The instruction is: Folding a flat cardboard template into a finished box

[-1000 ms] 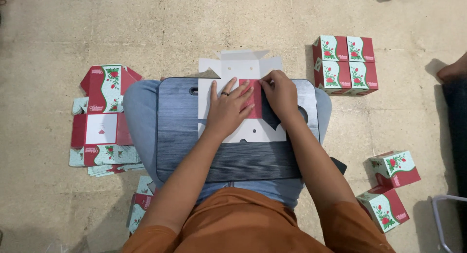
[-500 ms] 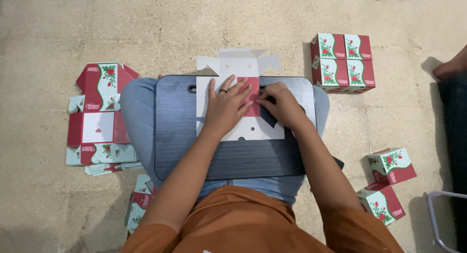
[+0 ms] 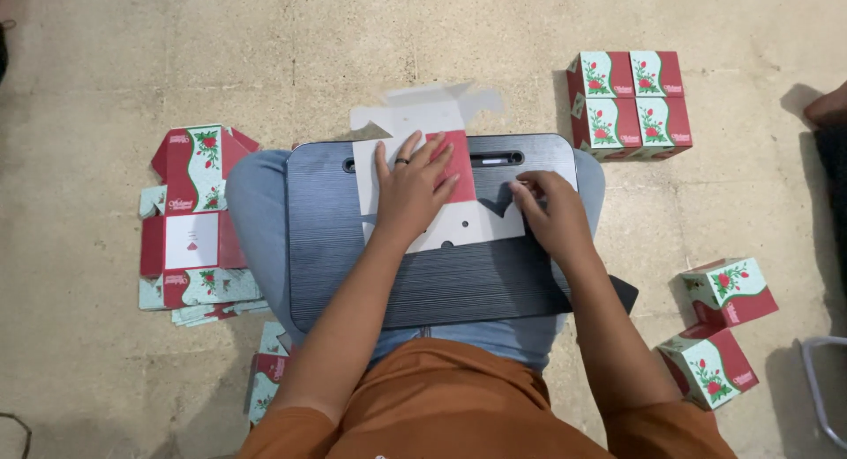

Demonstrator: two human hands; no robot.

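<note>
I am pressing my left hand [image 3: 413, 187] flat, fingers spread, on the unfolded carton blank [image 3: 441, 214] lying on the lap board [image 3: 423, 274]. My right hand [image 3: 549, 214] is pinching the blank's right flap. Folding step; next needs a firm crease.

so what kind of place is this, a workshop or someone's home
Probably an informal packing spot on a bare concrete floor, home or small workshop. A person sits folding a flat carton on a lap tray, with unfolded blanks on one side and finished boxes on the other.
</note>
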